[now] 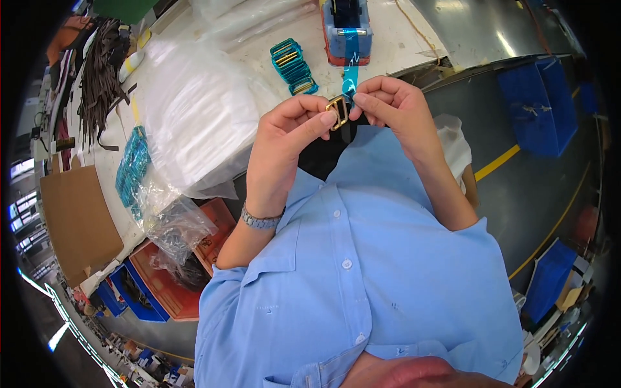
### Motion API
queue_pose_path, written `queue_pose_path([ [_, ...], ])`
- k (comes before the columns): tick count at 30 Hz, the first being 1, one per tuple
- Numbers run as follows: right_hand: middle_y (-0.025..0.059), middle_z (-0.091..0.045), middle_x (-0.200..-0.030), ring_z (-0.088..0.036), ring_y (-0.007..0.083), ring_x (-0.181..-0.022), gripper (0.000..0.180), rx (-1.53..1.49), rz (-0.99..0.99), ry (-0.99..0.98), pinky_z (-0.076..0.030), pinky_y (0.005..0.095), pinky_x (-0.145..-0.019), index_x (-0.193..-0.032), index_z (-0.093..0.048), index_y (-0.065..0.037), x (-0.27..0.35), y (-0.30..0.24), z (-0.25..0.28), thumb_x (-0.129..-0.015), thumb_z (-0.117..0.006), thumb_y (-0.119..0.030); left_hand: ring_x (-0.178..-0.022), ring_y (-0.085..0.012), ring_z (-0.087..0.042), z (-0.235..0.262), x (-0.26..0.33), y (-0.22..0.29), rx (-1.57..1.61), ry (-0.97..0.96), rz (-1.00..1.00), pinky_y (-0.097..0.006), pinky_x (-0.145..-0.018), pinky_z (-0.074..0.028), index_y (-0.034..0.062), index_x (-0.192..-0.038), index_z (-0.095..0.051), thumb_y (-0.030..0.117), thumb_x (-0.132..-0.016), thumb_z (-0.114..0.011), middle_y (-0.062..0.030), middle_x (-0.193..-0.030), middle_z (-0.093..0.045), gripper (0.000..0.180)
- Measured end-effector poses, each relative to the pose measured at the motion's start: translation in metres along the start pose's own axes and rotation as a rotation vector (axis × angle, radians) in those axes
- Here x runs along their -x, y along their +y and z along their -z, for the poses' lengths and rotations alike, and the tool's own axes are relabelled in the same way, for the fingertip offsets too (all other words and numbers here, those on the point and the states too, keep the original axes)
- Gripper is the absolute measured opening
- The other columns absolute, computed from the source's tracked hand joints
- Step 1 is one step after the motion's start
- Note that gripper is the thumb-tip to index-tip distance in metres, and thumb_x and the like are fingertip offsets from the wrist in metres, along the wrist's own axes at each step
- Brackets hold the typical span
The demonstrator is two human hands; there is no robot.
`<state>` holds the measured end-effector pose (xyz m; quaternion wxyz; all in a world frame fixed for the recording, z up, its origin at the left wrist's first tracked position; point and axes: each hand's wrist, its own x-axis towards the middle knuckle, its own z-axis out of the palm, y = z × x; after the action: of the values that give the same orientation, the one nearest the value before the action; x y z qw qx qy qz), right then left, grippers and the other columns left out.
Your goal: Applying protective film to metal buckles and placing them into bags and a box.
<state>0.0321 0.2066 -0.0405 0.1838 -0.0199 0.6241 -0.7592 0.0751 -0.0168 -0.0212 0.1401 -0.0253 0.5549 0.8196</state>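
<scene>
My left hand [284, 139] pinches a small gold-coloured metal buckle [337, 111] between thumb and forefinger, held up in front of my chest. My right hand [388, 103] grips the end of a strip of translucent blue tape [350, 68] that runs down from a red and blue tape dispenser [347, 31] on the table to the buckle. A dark strap hangs below the buckle. Both hands meet at the buckle.
Several tape-wrapped buckles [294, 64] lie near the dispenser and more [132, 165] at the table's left edge. A stack of clear plastic bags [194, 116], dark straps [100, 77], cardboard [77, 220], red and blue bins [165, 284] and blue crates [537, 107] surround me.
</scene>
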Motion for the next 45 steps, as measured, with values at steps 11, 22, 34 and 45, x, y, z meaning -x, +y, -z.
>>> queue_pose_path([
  [11, -0.0008, -0.071, -0.08, -0.059, 0.0032, -0.071, 0.014, 0.084, 0.171, 0.181, -0.044, 0.0197, -0.065, -0.102, -0.072, -0.002, -0.011, 0.01, 0.006, -0.102, -0.074, -0.016, -0.087, -0.0146, -0.065, -0.003, -0.007, 0.007, 0.06, 0.04, -0.008, -0.028, -0.08, -0.053, 0.0001, -0.116, -0.069, 0.012, -0.104, -0.071, -0.005, -0.097, -0.071, 0.017],
  [22, 0.0003, -0.065, -0.086, -0.059, 0.0097, -0.071, 0.021, 0.581, 0.482, 0.405, -0.05, 0.0273, -0.067, -0.107, -0.075, -0.005, -0.035, 0.004, 0.022, -0.095, -0.081, -0.021, -0.098, -0.0157, -0.069, -0.006, -0.017, -0.005, -0.078, 0.041, -0.039, -0.029, -0.086, -0.055, 0.0, -0.115, -0.072, 0.012, -0.104, -0.071, -0.0093, -0.112, -0.075, 0.017],
  [34, 0.0013, -0.063, -0.081, -0.066, 0.0234, -0.075, 0.019, 1.044, 0.51, 0.484, -0.05, 0.0382, -0.064, -0.093, -0.074, -0.009, -0.035, 0.025, 0.007, -0.087, -0.084, -0.024, -0.092, -0.0096, -0.066, -0.01, -0.033, -0.016, -0.021, -0.002, 0.025, -0.027, -0.085, -0.055, -0.0012, -0.11, -0.074, 0.011, -0.099, -0.077, -0.0036, -0.105, -0.075, 0.016],
  [45, 0.008, -0.071, -0.088, -0.066, 0.0174, -0.081, 0.045, 0.847, 0.518, 0.143, -0.051, 0.0331, -0.071, -0.102, -0.08, -0.002, -0.09, -0.041, 0.037, -0.103, -0.071, -0.046, -0.089, -0.0092, -0.066, -0.007, -0.017, -0.016, 0.046, 0.042, 0.022, -0.026, -0.083, -0.054, 0.0, -0.106, -0.074, 0.014, -0.101, -0.075, -0.0038, -0.101, -0.075, 0.015],
])
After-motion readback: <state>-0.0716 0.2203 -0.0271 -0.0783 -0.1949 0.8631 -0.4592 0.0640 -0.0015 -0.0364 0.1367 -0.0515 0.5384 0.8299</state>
